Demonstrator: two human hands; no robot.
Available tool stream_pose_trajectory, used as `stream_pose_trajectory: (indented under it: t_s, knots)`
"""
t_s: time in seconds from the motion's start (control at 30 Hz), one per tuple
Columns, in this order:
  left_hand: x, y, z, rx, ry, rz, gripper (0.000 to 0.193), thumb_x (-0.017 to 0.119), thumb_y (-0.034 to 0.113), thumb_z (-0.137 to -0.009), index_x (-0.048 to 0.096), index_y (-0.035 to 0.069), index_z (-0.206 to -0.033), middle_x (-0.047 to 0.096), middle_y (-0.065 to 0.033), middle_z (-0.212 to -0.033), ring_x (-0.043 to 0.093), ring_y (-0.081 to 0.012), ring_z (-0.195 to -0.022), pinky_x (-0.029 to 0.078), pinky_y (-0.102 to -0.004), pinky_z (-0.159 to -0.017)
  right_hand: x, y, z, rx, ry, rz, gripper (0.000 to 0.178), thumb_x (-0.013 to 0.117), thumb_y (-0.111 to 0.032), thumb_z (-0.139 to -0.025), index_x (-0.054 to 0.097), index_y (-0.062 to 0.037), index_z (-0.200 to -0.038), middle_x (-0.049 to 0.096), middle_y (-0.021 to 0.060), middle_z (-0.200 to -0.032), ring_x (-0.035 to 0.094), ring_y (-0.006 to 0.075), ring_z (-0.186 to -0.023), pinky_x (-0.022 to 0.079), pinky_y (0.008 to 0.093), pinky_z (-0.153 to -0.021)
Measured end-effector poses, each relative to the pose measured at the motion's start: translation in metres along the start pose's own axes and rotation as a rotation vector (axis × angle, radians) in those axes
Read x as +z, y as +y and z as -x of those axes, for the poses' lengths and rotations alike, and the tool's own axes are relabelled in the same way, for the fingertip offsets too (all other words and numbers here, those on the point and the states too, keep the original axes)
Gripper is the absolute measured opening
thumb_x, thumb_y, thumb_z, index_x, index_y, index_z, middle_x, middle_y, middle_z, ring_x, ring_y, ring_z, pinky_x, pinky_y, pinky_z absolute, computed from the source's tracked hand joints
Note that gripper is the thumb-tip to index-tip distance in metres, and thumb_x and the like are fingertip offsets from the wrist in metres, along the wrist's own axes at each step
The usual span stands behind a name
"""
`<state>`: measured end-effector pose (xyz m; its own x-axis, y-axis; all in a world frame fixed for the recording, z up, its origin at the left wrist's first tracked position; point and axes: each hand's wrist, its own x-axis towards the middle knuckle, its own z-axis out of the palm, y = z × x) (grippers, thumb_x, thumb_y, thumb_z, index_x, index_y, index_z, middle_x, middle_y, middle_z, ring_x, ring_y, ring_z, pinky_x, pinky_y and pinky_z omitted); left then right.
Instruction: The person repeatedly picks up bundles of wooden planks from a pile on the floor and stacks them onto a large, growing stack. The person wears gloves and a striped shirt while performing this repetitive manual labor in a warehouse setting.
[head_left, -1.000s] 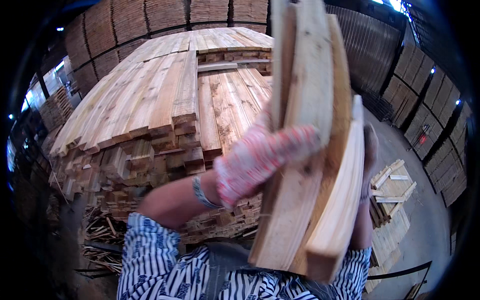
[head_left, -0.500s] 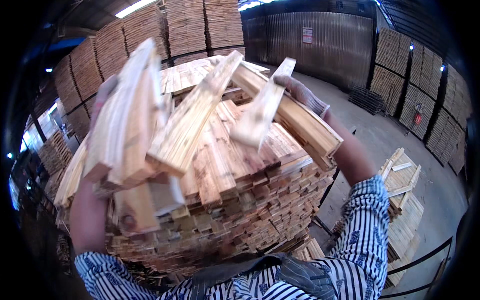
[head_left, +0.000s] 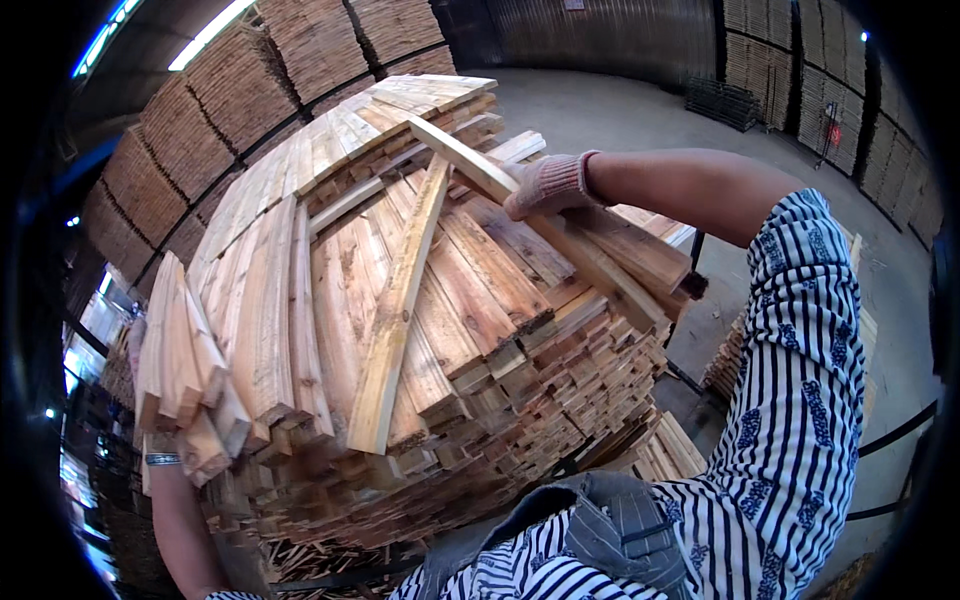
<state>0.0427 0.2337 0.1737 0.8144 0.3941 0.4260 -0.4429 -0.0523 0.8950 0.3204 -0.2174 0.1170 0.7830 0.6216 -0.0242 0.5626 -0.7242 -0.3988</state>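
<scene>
At the left side of the large lumber stack (head_left: 560, 345), my left hand (head_left: 136, 345) holds a small bundle of sawn wooden boards (head_left: 178, 350). The boards hide most of its fingers, and a bracelet circles that wrist. My right hand (head_left: 548, 186), in a knitted glove, is closed over the near end of a pale wooden board (head_left: 460, 157) at the stack's right side. Darker boards (head_left: 610, 245) lie right beneath that hand. Between my hands, a loose yellowish board (head_left: 400, 310) rests slantwise across the top layer.
A higher layer of boards (head_left: 350, 130) covers the stack's far part. Tall timber stacks (head_left: 240, 90) stand behind on the left, others (head_left: 830, 100) on the far right. Dark racks (head_left: 722, 103) sit on the concrete floor (head_left: 610, 115). Wood scraps (head_left: 330, 565) lie below the stack's front.
My left hand has carried its bundle left and down to the stack's side. The yellowish board now lies on the stack. My right hand has moved inward, and the view has shifted.
</scene>
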Motion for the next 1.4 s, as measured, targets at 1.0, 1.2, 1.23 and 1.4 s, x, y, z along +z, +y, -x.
stream_pose_trajectory:
  t_s: [1.0,1.2,1.23,1.4]
  knots:
    - [-0.039,-0.024,-0.017,0.045,0.0,-0.02,0.05,0.052,0.043,-0.097,0.051,0.008,-0.132,0.058,-0.0061,-0.123,0.059,-0.0167,-0.11,0.051,-0.0319,-0.094,0.03,-0.089,-0.033,-0.007,0.146,-0.058,0.067,0.056,-0.047,-0.089,0.048,0.0016,-0.134,0.063,0.0197,-0.109,0.063,0.0302,-0.095,0.049,0.0423,-0.087]
    - [-0.032,-0.036,-0.039,0.045,-0.05,0.019,0.049,0.051,0.043,-0.097,0.051,0.008,-0.132,0.059,-0.006,-0.122,0.06,-0.0166,-0.11,0.051,-0.0318,-0.094,0.07,-0.105,-0.119,-0.111,-0.147,0.576,0.057,0.06,-0.046,-0.082,0.066,0.0015,-0.112,0.069,0.0157,-0.106,0.065,0.0306,-0.096,0.049,0.042,-0.081]
    - [-0.031,-0.039,-0.04,0.044,-0.057,0.032,0.049,0.051,0.043,-0.097,0.051,0.008,-0.132,0.059,-0.006,-0.122,0.06,-0.0165,-0.11,0.051,-0.0318,-0.094,0.069,-0.108,-0.121,-0.21,-0.218,0.724,0.053,0.061,-0.044,-0.081,0.067,0.0012,-0.109,0.07,0.0147,-0.103,0.066,0.0303,-0.094,0.049,0.0418,-0.079]
    - [-0.056,-0.019,-0.011,0.088,0.014,-0.04,0.048,0.051,0.043,-0.098,0.052,0.008,-0.131,0.059,-0.0059,-0.121,0.06,-0.0164,-0.109,0.051,-0.0316,-0.094,0.026,-0.093,-0.11,-0.817,-0.089,0.848,0.025,0.071,-0.012,-0.068,0.066,-0.0065,-0.092,0.067,0.0141,-0.088,0.066,0.029,-0.085,0.052,0.0425,-0.073]
